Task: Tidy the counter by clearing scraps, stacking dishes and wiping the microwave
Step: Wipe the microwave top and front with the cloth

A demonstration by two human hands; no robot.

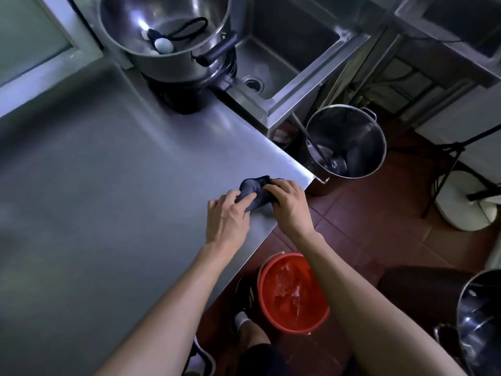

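Both hands are down on the dark blue crumpled cloth (pixel 254 192), close together at the near right corner of the brushed stainless steel counter (pixel 108 185). The left hand (pixel 226 218) has its fingers curled into the cloth's near end, pinching the fabric. The right hand (pixel 287 204) clamps over the far end, fingers bent round the bunched material. The cloth sits on the steel, just inside the counter's edge.

Further back along the counter stands a large stainless steel pot with black side handles (pixel 165 36); inside it, pale round items and a dark looped cord, too small to identify.

Beside the pot, past the counter's end, is a deep stainless steel sink basin (pixel 287 50) with its drain ring showing at the bottom.

On the red-brown tiled floor (pixel 352 213), just off the counter's corner, a tall shiny steel stockpot (pixel 345 142) holds a ladle. Nearer, by the person's dark shoe (pixel 244 294), there's a round red plastic bucket (pixel 292 291) with something reddish and wet-looking inside. At the lower right edge, another polished steel vessel (pixel 479 321) is partly cut off.
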